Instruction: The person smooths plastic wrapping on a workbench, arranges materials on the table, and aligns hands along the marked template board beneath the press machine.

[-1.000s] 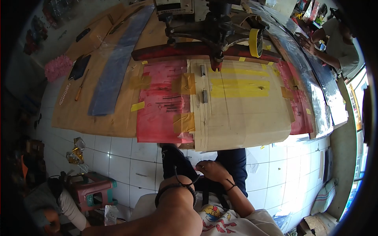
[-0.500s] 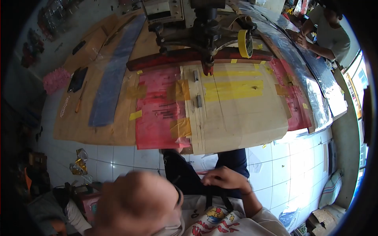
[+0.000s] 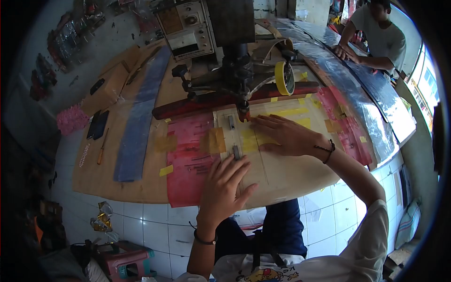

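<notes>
At the red sheet's [image 3: 184,181] right edge, left hand [image 3: 224,190]: I see fingers slightly spread, thumb apart, tips beside a grey metal bar [image 3: 237,151];
Right hand [image 3: 293,138]: palm down over yellow tape [image 3: 249,141], fingers nearly together, pointing left;
Table [image 3: 96,164]: blue strip [image 3: 136,131], red sheet, tan paper [image 3: 286,181] beneath the right hand;
Room: white-tiled floor [image 3: 329,207], co-worker [image 3: 383,40] far right;
Cannot tell: whether either hand presses; black metal stand [image 3: 230,21] cut off above.

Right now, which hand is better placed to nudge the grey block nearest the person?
Left, probably. The left hand has its fingertips right by that grey block, though contact is unclear. The right hand is farther off, over the yellow strip.
</notes>
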`<state>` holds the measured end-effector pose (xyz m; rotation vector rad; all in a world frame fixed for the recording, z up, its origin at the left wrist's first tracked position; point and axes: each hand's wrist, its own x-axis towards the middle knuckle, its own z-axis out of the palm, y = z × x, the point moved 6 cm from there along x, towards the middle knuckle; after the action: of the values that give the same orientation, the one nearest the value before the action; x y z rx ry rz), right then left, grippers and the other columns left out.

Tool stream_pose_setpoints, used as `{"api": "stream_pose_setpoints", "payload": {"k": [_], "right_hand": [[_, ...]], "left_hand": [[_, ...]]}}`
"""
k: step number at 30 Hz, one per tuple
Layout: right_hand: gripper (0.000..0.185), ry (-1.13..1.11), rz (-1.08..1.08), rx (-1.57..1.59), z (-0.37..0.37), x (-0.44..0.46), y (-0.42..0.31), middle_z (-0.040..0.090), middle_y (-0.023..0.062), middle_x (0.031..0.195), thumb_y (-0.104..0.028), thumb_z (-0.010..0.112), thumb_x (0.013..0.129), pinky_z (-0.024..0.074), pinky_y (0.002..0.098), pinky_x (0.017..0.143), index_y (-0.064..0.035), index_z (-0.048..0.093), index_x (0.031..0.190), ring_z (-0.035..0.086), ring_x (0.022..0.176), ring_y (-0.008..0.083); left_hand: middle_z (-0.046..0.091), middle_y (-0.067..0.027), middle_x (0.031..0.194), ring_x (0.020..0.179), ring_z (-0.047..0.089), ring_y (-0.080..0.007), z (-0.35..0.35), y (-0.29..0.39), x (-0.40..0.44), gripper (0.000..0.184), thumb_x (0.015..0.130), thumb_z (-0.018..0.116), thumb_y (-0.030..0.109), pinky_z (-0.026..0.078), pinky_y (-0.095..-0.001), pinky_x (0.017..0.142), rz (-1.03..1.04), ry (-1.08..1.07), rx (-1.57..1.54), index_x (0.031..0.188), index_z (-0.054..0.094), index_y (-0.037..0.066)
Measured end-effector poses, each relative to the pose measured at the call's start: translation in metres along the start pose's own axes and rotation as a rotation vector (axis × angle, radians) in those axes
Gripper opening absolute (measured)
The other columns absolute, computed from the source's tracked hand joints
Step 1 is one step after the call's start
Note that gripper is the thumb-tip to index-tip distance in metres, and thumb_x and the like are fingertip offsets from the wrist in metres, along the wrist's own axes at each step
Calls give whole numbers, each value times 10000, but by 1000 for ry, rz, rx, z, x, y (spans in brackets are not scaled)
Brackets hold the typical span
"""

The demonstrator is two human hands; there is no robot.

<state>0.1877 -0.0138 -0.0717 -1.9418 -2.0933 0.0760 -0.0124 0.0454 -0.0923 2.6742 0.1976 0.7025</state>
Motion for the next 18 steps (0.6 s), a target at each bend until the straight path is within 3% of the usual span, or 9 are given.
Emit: {"api": "stream_pose_setpoints", "payload": {"k": [2, 5, 11, 14, 18], "right_hand": [[602, 41, -105, -67, 5, 2, 9, 395, 218, 1580, -432, 511, 1022, 237, 484, 1250, -108, 433, 1523, 342, 1489, 357], [619, 50, -57, -13, 7, 1, 12, 378, 220, 1590, -457, 508, 1012, 204, 509, 1258, -125, 435, 1530, 314, 1502, 371], [613, 90, -18, -6, 5, 1, 18, 411, 206, 1576, -451, 564, 981, 235, 503, 1250, -139, 488, 1503, 345, 1484, 392], [592, 144, -33, 11, 4, -1, 19, 455, 200, 1548, -446, 602, 957, 252, 506, 1245, -136, 546, 1458, 394, 1458, 387], [426, 176, -120, 125, -6, -9, 14, 641, 171, 1349, -403, 663, 925, 417, 467, 1122, -93, 715, 1211, 594, 1246, 360]], "left_hand": [[614, -93, 1406, 1337, 511, -362, -1, -1, 1, 512, 926, 681, 424, 325, -538, 1170, -9, -14, -11, 1272, 683, 47], [614, -85, 1408, 1332, 514, -359, -2, -1, 3, 509, 928, 677, 433, 324, -546, 1163, -25, -38, -23, 1259, 687, 45], [625, -65, 1397, 1321, 519, -353, -1, 1, 7, 485, 923, 686, 440, 323, -560, 1151, -65, -59, -33, 1221, 706, 58], [648, -55, 1368, 1312, 527, -356, 0, 1, 8, 455, 900, 706, 425, 329, -548, 1148, -71, -65, -36, 1199, 727, 82], [685, -44, 1306, 1298, 537, -373, -3, 0, 8, 421, 855, 741, 396, 344, -526, 1138, -83, -57, -76, 1154, 757, 100]]}}
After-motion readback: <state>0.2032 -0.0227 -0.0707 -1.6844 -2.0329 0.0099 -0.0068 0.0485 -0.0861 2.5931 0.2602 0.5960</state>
